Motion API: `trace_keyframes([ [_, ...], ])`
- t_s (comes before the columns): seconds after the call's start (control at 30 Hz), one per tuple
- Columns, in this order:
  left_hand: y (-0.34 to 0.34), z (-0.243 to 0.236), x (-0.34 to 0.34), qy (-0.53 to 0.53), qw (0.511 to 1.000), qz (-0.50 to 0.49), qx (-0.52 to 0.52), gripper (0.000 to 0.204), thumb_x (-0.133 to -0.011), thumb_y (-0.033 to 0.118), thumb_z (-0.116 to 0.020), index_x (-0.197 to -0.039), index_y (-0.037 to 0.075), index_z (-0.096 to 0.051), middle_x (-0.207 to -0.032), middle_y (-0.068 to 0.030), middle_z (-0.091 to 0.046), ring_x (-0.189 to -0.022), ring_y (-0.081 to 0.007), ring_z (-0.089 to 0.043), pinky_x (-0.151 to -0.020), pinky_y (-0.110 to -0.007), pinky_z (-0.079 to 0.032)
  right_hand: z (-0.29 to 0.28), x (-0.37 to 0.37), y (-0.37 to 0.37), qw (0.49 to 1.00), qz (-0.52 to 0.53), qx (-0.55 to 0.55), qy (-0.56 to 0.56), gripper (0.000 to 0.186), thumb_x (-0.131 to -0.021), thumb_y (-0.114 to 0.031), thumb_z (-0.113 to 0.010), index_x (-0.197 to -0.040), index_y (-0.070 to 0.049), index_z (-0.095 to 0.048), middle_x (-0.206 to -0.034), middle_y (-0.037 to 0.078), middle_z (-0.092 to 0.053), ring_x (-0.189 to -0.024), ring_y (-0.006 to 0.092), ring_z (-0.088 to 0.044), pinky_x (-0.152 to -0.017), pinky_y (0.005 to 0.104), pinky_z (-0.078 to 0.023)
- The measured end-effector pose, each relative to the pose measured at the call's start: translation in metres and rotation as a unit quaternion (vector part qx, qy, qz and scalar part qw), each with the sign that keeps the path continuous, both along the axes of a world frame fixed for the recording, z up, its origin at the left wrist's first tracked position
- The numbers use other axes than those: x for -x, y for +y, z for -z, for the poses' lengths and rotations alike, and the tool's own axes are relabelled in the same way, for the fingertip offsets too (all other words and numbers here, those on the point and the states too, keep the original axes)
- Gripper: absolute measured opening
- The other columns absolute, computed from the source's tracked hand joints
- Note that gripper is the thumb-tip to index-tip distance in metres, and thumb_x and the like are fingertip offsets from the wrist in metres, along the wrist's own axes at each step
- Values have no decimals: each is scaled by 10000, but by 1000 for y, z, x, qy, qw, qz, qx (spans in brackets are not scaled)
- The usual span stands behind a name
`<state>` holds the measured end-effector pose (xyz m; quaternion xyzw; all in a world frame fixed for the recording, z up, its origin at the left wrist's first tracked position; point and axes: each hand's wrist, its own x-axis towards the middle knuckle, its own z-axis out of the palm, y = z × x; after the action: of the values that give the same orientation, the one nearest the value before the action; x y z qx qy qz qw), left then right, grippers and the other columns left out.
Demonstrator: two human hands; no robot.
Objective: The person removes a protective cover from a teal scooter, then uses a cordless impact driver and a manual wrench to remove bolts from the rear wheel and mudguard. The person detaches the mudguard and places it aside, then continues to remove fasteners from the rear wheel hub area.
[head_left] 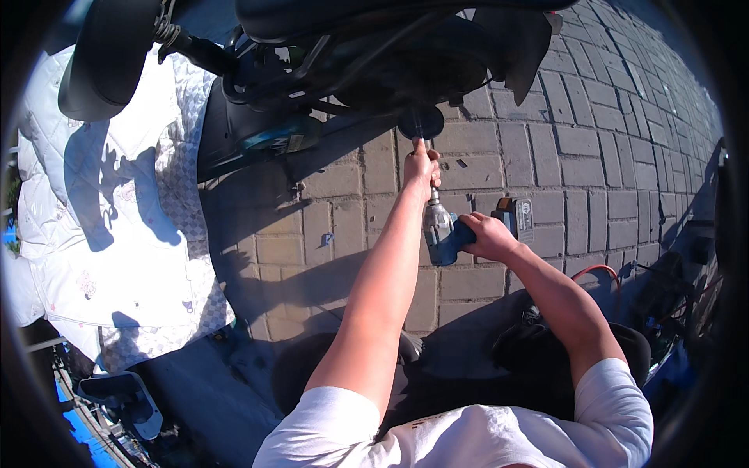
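My right hand (488, 236) is wrapped round the handle of a teal and grey cordless impact wrench (441, 243). Its battery (521, 217) sticks out to the right of my fingers. Ahead of the tool's nose runs a slim metal shaft (434, 195), and my left hand (422, 166) is closed round it farther up. Beyond that hand the shaft's far end reaches a black round disc (431, 125) under the dark scooter (367, 66). What the far tip meets is too dark to make out.
A white quilted cover (117, 257) drapes at the left, next to the scooter's black mirror-like part (105, 62). Brick paving (577, 164) stretches across the ground. At the right a red cable (601, 269) curves near dark gear. A grey open case (121, 402) lies lower left.
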<state>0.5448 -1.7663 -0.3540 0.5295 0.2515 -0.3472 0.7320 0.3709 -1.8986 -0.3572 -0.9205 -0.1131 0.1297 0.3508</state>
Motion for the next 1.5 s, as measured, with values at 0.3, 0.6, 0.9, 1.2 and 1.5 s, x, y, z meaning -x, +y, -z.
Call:
trace_keyframes([
  [0.3,5,4,-4,6,999,31,21,536,-975,529,-335,-758,93,-559,-503,41,-368,-405,-96,-367,-396,-265,-325,0,3,0,999,11,30,25,657,-685,-268,-760,-1243,-62,-483,-1064,166,-605,-929,350,-622,-781,417,-516],
  [0.6,4,9,16,-15,999,33,28,562,-957,563,-363,-793,72,-581,-503,30,-397,-395,-98,-367,-382,-255,-324,0,21,10,998,31,46,20,706,-687,-267,-764,-1277,-53,-442,-1049,166,-600,-945,349,-615,-782,414,-516],
  [0.9,-4,9,3,-46,998,44,-8,481,-952,529,-425,-925,75,-583,-557,14,-485,-445,-122,-458,-420,-285,-398,-1,14,1,999,32,27,27,726,-679,-247,-772,-1290,-60,-426,-1043,175,-601,-916,361,-621,-764,420,-518],
  [1.2,5,15,-45,-65,948,-239,202,316,-917,259,-608,-1155,58,-559,-1065,-96,-639,-926,-220,-641,-764,-352,-551,-16,6,-19,993,6,116,24,723,-669,-231,-770,-1299,-109,-436,-1025,154,-608,-895,339,-632,-740,417,-526],
  [1.5,8,18,-61,-17,975,-193,107,268,-934,228,-578,-1149,71,-548,-934,-115,-666,-706,-251,-655,-536,-354,-531,-9,3,-13,999,15,23,33,649,-663,-254,-772,-1227,-84,-500,-1009,165,-618,-922,355,-623,-776,422,-517],
])
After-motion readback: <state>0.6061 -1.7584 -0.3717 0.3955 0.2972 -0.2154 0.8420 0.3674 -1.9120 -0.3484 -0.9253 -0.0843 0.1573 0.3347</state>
